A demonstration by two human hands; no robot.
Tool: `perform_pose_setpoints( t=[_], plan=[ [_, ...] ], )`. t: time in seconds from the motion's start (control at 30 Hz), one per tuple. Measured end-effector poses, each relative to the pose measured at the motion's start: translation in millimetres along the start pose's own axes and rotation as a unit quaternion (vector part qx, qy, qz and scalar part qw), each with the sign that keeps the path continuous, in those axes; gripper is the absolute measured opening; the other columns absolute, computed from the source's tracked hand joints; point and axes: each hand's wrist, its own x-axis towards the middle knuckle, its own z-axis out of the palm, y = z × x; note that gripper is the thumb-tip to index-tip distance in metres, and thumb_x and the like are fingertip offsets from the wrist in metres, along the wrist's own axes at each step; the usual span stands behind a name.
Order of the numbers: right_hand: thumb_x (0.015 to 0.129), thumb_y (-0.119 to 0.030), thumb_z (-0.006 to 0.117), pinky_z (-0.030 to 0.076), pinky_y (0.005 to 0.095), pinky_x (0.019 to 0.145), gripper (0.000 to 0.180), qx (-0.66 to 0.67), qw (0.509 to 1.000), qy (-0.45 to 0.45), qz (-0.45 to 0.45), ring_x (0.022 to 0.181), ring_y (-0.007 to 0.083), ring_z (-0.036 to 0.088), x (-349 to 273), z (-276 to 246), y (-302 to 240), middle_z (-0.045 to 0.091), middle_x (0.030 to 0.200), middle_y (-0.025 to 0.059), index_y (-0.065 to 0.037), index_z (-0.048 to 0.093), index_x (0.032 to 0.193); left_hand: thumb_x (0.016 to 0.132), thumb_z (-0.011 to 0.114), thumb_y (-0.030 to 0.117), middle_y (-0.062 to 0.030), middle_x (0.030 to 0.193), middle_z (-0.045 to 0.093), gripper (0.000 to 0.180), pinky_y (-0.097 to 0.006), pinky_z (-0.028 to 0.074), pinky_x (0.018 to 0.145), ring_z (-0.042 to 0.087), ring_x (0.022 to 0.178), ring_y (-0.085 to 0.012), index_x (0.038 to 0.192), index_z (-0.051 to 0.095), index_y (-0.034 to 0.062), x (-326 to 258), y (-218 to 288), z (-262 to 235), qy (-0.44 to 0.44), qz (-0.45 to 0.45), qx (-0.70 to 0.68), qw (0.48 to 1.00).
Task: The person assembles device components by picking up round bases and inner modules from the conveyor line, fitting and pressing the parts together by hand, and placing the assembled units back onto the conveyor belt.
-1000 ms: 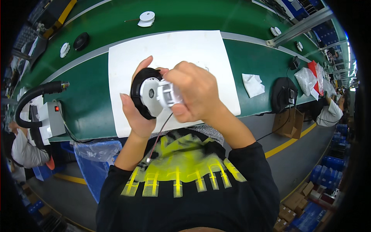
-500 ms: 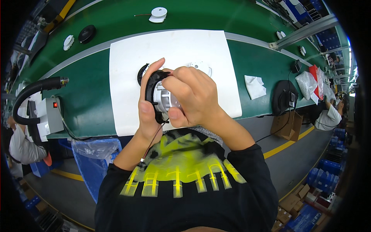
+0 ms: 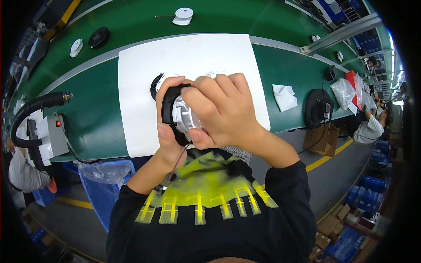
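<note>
My left hand [image 3: 167, 142] is closed round a black curved cover [image 3: 168, 107], thumb on the near side and index finger bent over its far edge. Set against that cover is a white round plastic housing [image 3: 183, 115] with ribs. My right hand [image 3: 230, 109] grips the white housing from the right, its fingers over the top and its thumb low on the near side, hiding much of it. A thin dark reddish wire [image 3: 177, 164] hangs from the parts toward my body. Behind my hands, a black-rimmed round part [image 3: 155, 85] and a white disc [image 3: 217, 73] lie partly hidden.
A white sheet [image 3: 140, 114] covers the bench under my hands. To the left stands a grey box with a black flexible hose [image 3: 37, 105]; to the right lie a white cloth [image 3: 285, 97] and a black bag [image 3: 316, 107]. White reels [image 3: 183, 15] sit on the green belt beyond.
My left index finger has come down from its raised position onto the cover's far edge. My right hand has rolled further over the white housing. The whole view has shifted slightly.
</note>
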Motion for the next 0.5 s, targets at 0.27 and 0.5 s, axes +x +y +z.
perform_pose_setpoints(
  t=[0.27,0.5],
  plan=[
    [0.085,-0.049,0.054,0.037,0.0357,0.057,0.041,0.024,0.999,0.0,0.042,0.062,0.023,0.049,-5.0,3.8,2.4,0.054,0.086,0.0085,-0.016,0.061,0.108,0.085,0.046,0.079,-0.0134,0.125,0.048,0.099,-0.036,0.044,0.098,0.052,0.117,-0.0219,0.145,0.028,0.003,2.6,9.5,7.6,0.015,-0.047,-0.09,0.995],
    [0.085,-0.049,0.054,0.037,0.0349,0.056,0.039,0.005,0.999,0.019,0.029,0.062,0.0225,0.048,-5.5,6.8,2.8,0.053,0.084,0.0071,-0.017,0.061,0.106,0.085,0.046,0.078,-0.0139,0.126,0.048,0.098,-0.037,0.044,0.099,0.052,0.117,-0.0226,0.146,0.028,0.0036,1.3,9.1,6.2,0.007,-0.053,-0.101,0.993]
  ],
)
